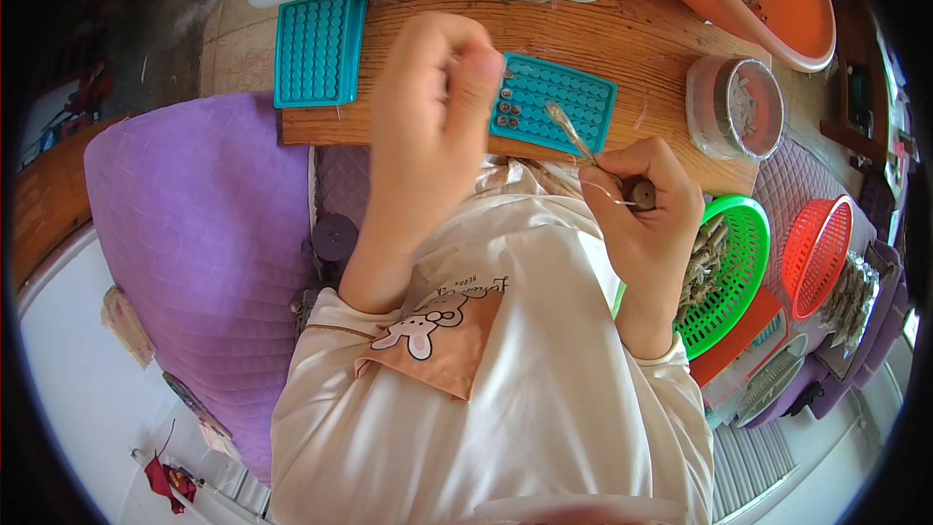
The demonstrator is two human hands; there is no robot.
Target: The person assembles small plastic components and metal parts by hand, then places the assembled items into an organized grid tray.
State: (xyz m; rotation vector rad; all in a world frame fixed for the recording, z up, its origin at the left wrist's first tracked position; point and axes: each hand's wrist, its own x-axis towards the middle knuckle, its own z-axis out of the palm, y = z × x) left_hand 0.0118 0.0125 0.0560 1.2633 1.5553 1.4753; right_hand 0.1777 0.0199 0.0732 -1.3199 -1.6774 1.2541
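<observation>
Around 3 o'clock, the right hand [653, 224] has its grip closed on a brown piece [643, 195] and a slim tool [571, 133] pointing toward 11. Piece looks dark and round with a tiny central hole, pale thread [614, 198] alongside. Left hand [432, 107], just shy of 12, is curled and blurry; can't tell if it's holding anything. Teal tray [573, 95] at 1 o'clock on the worktop [661, 78]: few wells filled, most bare, so early days imo.
</observation>
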